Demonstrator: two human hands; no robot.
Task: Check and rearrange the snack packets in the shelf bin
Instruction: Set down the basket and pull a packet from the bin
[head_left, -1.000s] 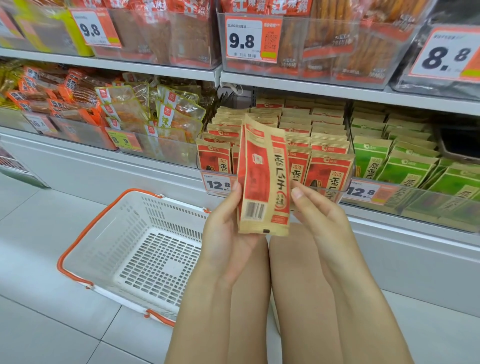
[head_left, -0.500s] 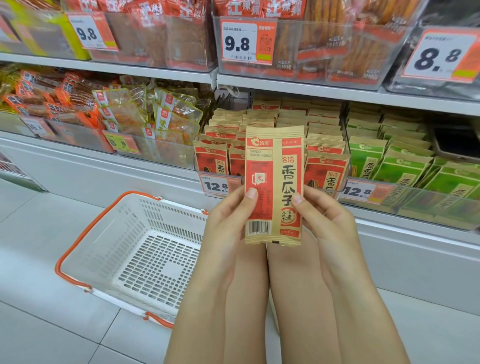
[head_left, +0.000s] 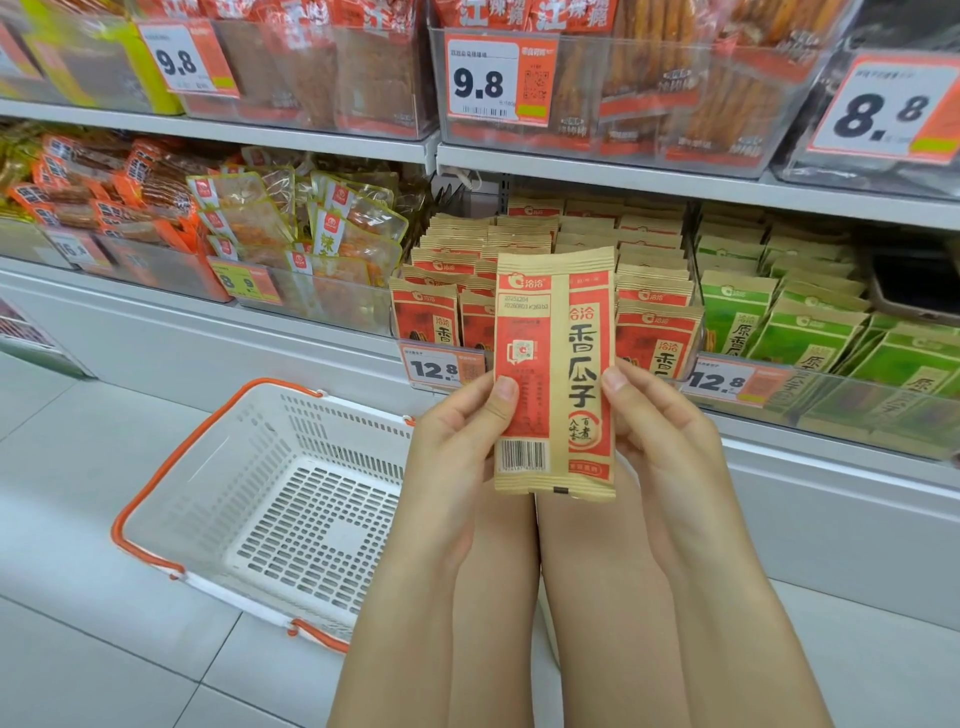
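Before shelf bin (head_left: 550, 358), both hands pinch packet (head_left: 554, 374).

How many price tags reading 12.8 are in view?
2. One 12.8 tag sits on the red-packet bin front, left of the held packet; the other 12.8 tag sits on the green-packet bin front, right of it. Hands could hide more.

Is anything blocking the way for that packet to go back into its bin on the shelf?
Nothing visible does. Both hands hold the packet upright just before the red-packet bin, whose open top is free apart from packets already standing there.
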